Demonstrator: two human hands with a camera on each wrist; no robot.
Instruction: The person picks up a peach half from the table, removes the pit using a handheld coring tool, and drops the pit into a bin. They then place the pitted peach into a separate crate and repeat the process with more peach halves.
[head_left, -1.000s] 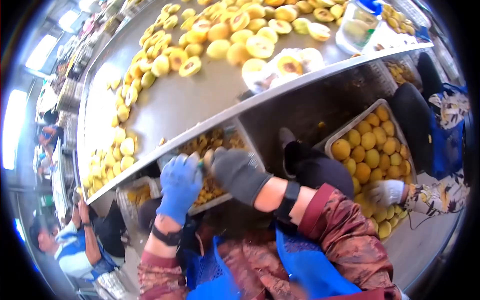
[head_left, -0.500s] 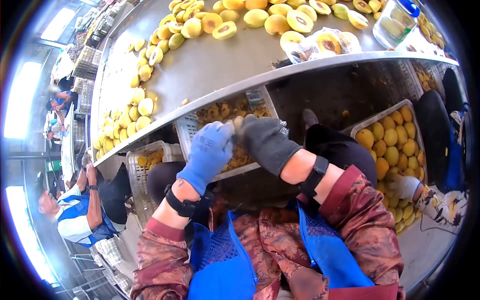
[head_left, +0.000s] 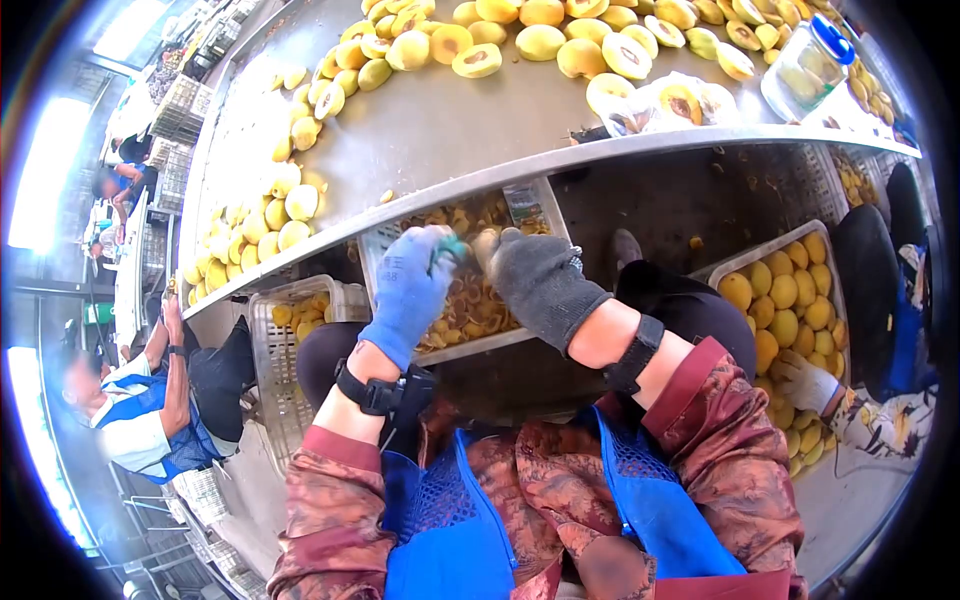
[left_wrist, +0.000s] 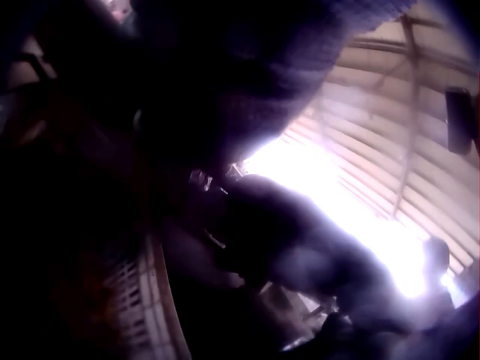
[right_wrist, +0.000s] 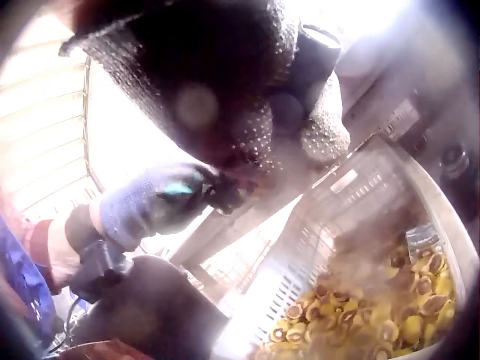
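In the head view my left hand [head_left: 408, 300], in a blue glove, has its fingers curled round a small green thing [head_left: 452, 248], mostly hidden by the fingers. Close to its right, my right hand [head_left: 545, 285] in a dark grey glove has its fingers bent inward; I cannot tell what lies within them. Both hands are over a crate [head_left: 480, 346] of yellow-brown fruit pieces [head_left: 470, 310]. The right wrist view shows these pieces [right_wrist: 375, 322] below the dark glove [right_wrist: 225, 90], with the blue glove [right_wrist: 154, 202] opposite. The left wrist view is dark and blurred.
Halved yellow peaches [head_left: 477, 60] lie on a metal table [head_left: 420, 130], with a blue-lidded jar [head_left: 808, 70] at its edge. A crate of whole peaches [head_left: 790, 300] stands at right, with another person's gloved hand [head_left: 805, 382] in it. A white crate [head_left: 275, 365] stands at left.
The head view has shifted, so the table and crates sit farther right. My hands, close together half a second ago, are now slightly apart, and the green thing shows more clearly.
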